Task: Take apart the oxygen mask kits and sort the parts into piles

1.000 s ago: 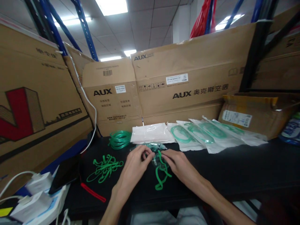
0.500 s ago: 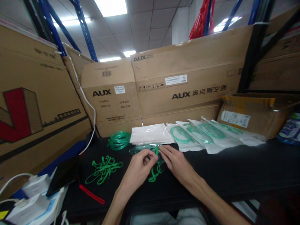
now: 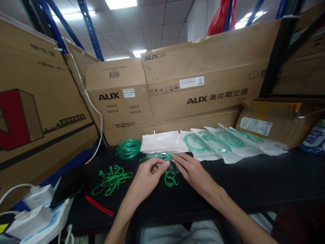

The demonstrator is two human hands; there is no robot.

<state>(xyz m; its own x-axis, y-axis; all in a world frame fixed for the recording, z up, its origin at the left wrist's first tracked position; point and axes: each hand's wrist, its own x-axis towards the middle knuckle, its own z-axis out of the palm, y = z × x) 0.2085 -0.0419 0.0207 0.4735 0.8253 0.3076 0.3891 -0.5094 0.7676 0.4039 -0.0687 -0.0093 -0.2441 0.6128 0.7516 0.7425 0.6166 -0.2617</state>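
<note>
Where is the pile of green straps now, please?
In the head view, the pile of green straps lies left of the left hand on the black table, in front of the coiled tubing.

Plastic piece (image 3: 153,156) before packet (image 3: 164,142) on table (image 3: 243,184), straps (image 3: 113,179) and tubing (image 3: 129,149) left, pouches (image 3: 219,140) right, cardboard (image 3: 210,81) behind.

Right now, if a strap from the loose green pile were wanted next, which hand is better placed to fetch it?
Probably the left hand: it is nearer the green strap pile, while the right hand sits farther across.
</note>
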